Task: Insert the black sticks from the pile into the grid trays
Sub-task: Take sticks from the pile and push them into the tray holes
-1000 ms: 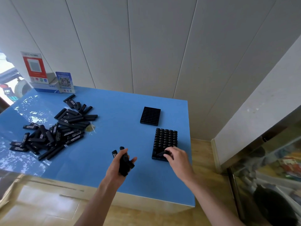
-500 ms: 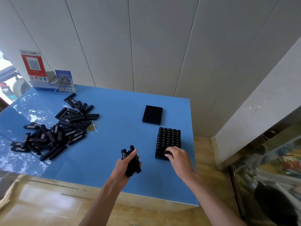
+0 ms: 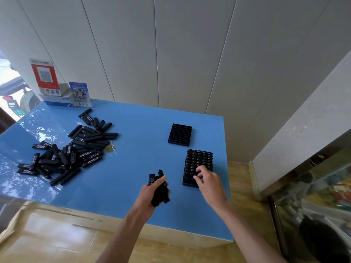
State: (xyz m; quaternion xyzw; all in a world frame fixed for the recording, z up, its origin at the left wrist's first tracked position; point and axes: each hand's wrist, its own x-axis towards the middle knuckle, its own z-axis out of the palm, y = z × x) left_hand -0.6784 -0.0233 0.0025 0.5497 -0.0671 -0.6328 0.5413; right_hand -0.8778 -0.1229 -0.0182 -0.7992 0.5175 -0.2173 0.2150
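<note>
Pile of black sticks (image 3: 70, 150): short matte bars, some with white lettering, heaped loose on the left of the blue table (image 3: 133, 149). Left hand (image 3: 150, 194): curled around a bundle of sticks (image 3: 159, 188), ends upward. Right hand (image 3: 209, 181): bent fingers on the near end of the filled grid tray (image 3: 198, 162), grip indiscernible; empty grid tray (image 3: 180, 134) behind.

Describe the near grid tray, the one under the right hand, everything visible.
The near grid tray is a black rectangular block, plastic by its look, lying flat on the blue table near its right edge, in front of the empty far tray. Its cells hold upright black sticks whose round tops show in rows; the nearest corner is hidden. The right hand rests over its near end, fingers curled on the stick tops.
</note>
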